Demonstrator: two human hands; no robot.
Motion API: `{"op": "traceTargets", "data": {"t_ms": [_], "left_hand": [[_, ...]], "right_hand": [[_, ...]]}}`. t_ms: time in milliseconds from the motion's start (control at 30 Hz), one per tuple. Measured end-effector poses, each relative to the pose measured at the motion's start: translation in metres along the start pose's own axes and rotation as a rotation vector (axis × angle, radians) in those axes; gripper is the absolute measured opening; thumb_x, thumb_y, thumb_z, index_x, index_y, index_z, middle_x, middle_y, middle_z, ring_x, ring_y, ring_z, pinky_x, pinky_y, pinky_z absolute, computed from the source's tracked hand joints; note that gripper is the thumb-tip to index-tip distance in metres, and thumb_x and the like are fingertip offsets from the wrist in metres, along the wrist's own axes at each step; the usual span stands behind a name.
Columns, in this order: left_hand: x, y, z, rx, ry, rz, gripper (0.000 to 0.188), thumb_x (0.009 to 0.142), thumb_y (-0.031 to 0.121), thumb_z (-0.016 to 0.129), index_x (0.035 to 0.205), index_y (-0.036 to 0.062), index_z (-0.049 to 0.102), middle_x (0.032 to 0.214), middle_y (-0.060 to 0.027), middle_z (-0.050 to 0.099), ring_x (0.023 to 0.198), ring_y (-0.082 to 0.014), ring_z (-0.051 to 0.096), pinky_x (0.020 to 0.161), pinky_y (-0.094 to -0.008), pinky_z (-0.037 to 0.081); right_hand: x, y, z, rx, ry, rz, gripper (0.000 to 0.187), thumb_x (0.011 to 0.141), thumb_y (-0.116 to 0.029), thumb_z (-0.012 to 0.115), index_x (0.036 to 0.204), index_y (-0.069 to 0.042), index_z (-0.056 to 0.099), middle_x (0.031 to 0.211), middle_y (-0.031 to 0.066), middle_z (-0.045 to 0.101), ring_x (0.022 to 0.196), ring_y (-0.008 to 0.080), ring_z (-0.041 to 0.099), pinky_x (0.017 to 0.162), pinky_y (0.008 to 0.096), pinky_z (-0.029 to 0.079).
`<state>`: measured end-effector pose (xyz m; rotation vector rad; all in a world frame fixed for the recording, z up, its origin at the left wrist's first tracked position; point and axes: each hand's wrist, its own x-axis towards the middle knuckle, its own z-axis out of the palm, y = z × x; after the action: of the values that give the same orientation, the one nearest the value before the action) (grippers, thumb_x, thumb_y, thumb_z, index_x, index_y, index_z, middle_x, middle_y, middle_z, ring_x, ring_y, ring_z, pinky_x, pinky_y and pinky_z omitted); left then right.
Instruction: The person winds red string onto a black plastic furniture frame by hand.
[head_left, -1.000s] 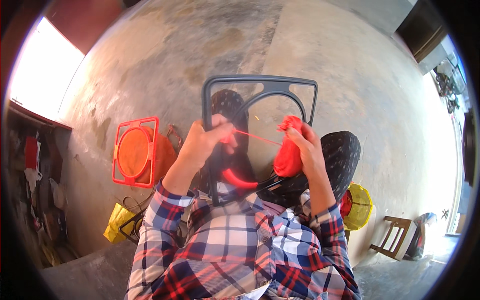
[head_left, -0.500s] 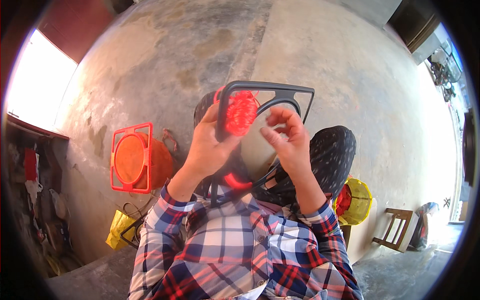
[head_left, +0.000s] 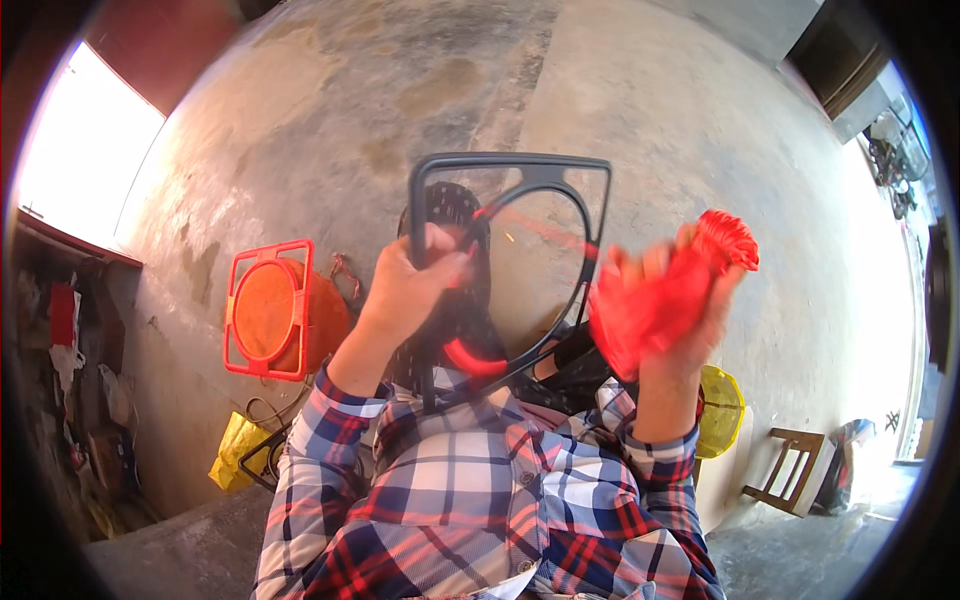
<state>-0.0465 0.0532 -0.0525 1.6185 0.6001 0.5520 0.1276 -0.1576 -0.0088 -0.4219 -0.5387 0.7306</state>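
A black rectangular frame with a round ring inside [head_left: 510, 160] stands tilted in front of my torso, over my lap. My left hand [head_left: 405, 290] is closed round its left bar, with a bit of red showing at the fingertips. On the right, my right hand [head_left: 690, 330] grips a hank of shiny red cord [head_left: 728, 240], blurred by motion. A blurred red strand [head_left: 540, 230] stretches from the ring's upper left toward that hank. Red cord is wrapped tightly on the ring's lower left part [head_left: 470, 358].
To my left stands an orange-red round stool with a red square frame [head_left: 300, 310]. Nearer lies a yellow bag [head_left: 238, 452]. A yellow faceted container [head_left: 722, 410] sits by my right arm, with a small wooden stool [head_left: 790, 470] beyond it.
The red hank has passed from beside my left hand into my right hand, which swung out to the right. A strand now spans the ring. The black frame shifted slightly left.
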Motion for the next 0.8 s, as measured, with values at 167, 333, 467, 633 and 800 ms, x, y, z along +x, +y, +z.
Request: {"op": "traceTargets", "data": {"t_ms": [167,333,467,633,800], "left_hand": [[-0.002,0.02,-0.011,-0.187,-0.046,-0.237,0.022,0.092,0.016,0.058,0.101,-0.0029,0.058,0.071,-0.0133,0.065,0.058,-0.0169,0.062,0.054,-0.0263,0.049],[-0.002,0.02,-0.006,-0.253,-0.083,-0.257,0.027,0.093,0.027,0.062,0.095,0.0001,0.059,0.068,-0.012,0.064,0.054,-0.0161,0.06,0.051,-0.0257,0.048],[0.001,0.023,0.001,-0.256,-0.069,-0.311,0.031,0.093,0.032,0.063,0.091,0.0016,0.058,0.065,-0.0109,0.063,0.051,-0.0156,0.059,0.049,-0.0252,0.048],[0.003,0.021,0.002,-0.257,-0.066,-0.294,0.024,0.093,0.026,0.062,0.091,0.002,0.058,0.063,-0.0105,0.063,0.049,-0.0154,0.058,0.047,-0.0251,0.047],[0.003,0.039,0.01,-0.155,-0.155,-0.267,0.019,0.092,0.018,0.059,0.087,-0.0009,0.06,0.069,-0.0113,0.064,0.055,-0.015,0.06,0.053,-0.0262,0.049]], "right_hand": [[-0.059,0.013,0.022,-0.322,0.213,0.262,0.064,0.087,-0.053,0.06,0.118,0.002,0.051,0.072,0.0087,0.059,0.059,0.0186,0.057,0.078,0.0386,0.048],[-0.05,0.04,-0.051,-0.433,0.141,0.497,0.055,0.081,-0.035,0.075,0.118,0.001,0.056,0.094,0.0035,0.064,0.081,0.0095,0.059,0.074,0.0245,0.048],[-0.044,0.048,-0.062,-0.446,0.134,0.592,0.042,0.084,-0.027,0.074,0.116,-0.002,0.062,0.098,-0.0015,0.062,0.087,0.007,0.056,0.078,0.0229,0.045],[-0.048,0.042,-0.046,-0.443,0.128,0.567,0.041,0.086,-0.025,0.073,0.118,-0.002,0.061,0.097,-0.0021,0.062,0.086,0.0071,0.056,0.077,0.0241,0.046],[-0.016,0.06,-0.075,-0.493,0.452,0.578,0.036,0.089,-0.023,0.067,0.116,0.0,0.061,0.098,0.0027,0.065,0.092,0.0109,0.06,0.078,0.025,0.048]]}}
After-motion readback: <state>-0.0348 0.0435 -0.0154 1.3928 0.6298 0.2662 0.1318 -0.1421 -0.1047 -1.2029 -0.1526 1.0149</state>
